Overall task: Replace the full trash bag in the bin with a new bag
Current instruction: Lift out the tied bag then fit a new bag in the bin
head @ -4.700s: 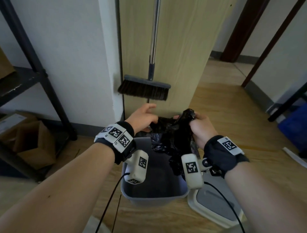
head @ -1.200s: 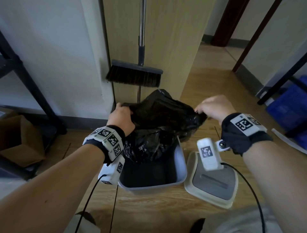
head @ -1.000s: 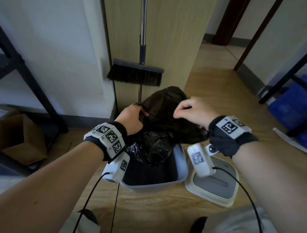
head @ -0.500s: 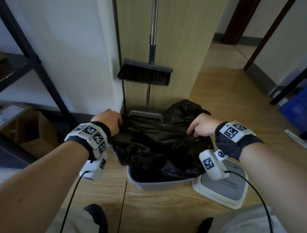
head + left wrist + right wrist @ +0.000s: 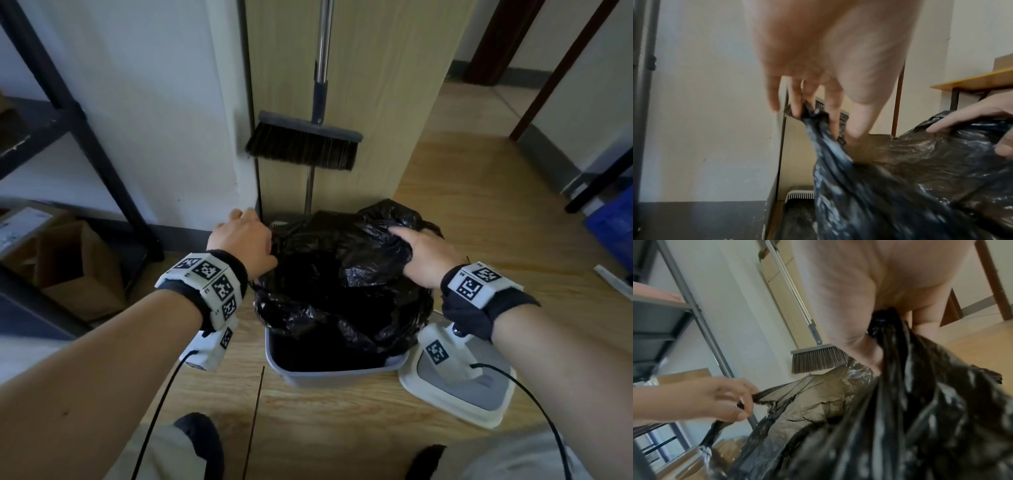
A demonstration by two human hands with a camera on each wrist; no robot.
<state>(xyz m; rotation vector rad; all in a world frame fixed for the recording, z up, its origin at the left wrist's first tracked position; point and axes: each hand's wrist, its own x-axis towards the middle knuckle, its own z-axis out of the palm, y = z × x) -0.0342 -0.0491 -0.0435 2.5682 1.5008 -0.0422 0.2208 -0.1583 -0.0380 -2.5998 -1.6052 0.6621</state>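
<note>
Pinching the bag (image 5: 342, 274) mouth, our left hand (image 5: 239, 240) and right hand (image 5: 424, 257) each grip a bunch of rim; below them it sags into the bin (image 5: 329, 375). Thin, slippery film (probably tears easily), so bunched edges hold best.

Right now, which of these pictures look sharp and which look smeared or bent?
Head view: fairly sharp, though the wide lens bows the shelf frame. Left wrist view: left hand and black bag smeared. Right wrist view: bag streaked, broom crisper.
</note>
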